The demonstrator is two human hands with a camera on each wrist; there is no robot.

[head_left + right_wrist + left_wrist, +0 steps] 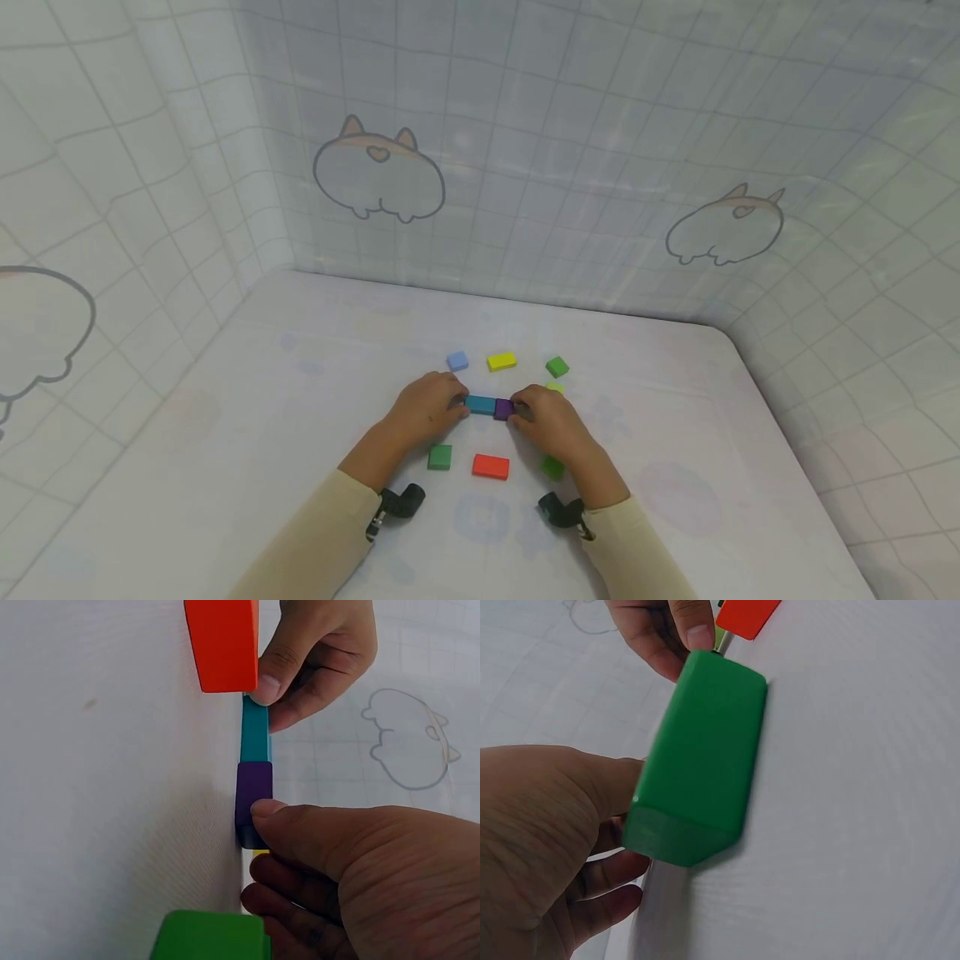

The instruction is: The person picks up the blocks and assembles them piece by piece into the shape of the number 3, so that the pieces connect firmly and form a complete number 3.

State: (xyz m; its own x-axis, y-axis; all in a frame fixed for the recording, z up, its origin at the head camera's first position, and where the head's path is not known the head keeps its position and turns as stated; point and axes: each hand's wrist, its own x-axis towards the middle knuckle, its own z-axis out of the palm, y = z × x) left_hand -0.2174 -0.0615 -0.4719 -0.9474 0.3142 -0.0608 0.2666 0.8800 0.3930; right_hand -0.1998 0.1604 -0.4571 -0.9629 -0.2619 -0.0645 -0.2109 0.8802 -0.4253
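Note:
A teal block [480, 405] and a purple block [503, 409] lie end to end on the white table, their ends meeting in the right wrist view. My left hand [426, 408] pinches the far-left end of the teal block between thumb and fingers. At the other end, my right hand [551, 423] holds the purple block, its thumb [271, 808] on the near face. In the left wrist view, a green block [701, 742] hides much of the left hand's grip and both held blocks.
Behind the hands lie a light blue block [457, 361], a yellow block [502, 362], a green block [557, 367] and a partly covered lime block [554, 387]. Nearer are a red block [491, 467] and another green block [553, 467] beside the right wrist. Patterned curtains [525, 167] surround the table.

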